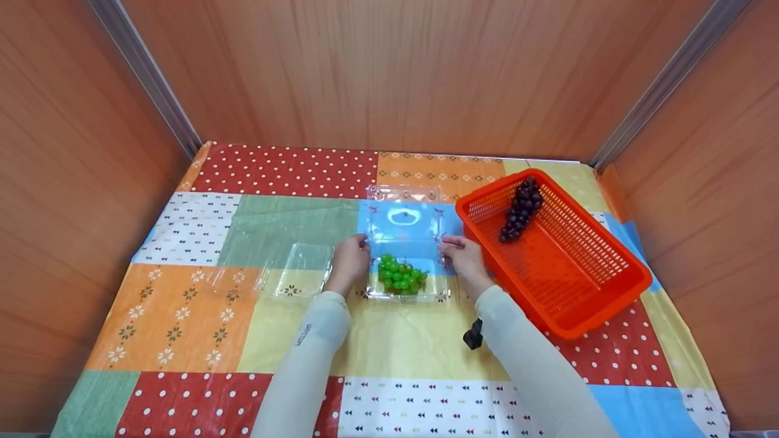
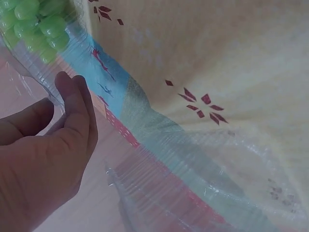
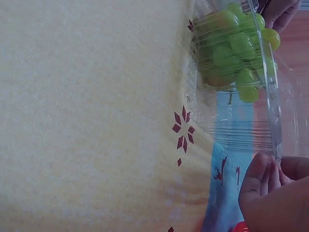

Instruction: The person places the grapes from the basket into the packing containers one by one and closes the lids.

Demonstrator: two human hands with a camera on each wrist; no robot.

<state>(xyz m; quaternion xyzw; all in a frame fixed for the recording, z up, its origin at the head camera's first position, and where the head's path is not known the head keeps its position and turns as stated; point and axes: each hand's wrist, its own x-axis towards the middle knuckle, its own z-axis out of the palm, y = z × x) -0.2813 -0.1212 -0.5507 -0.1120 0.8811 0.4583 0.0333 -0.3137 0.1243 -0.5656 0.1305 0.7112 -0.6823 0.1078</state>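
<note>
On the worktop (image 1: pixel 401 347), covered by a patchwork cloth, a clear plastic clamshell box (image 1: pixel 406 286) sits near the middle with its lid (image 1: pixel 405 213) folded back behind it. A bunch of green grapes (image 1: pixel 401 275) lies in the box. The left hand (image 1: pixel 349 258) touches the box's left side, the right hand (image 1: pixel 464 255) its right side. A second clear plastic box (image 1: pixel 296 269) lies just left of the left hand. An orange plastic basket (image 1: pixel 566 274) stands to the right, with a bunch of dark purple grapes (image 1: pixel 521 208) in its far end.
</note>
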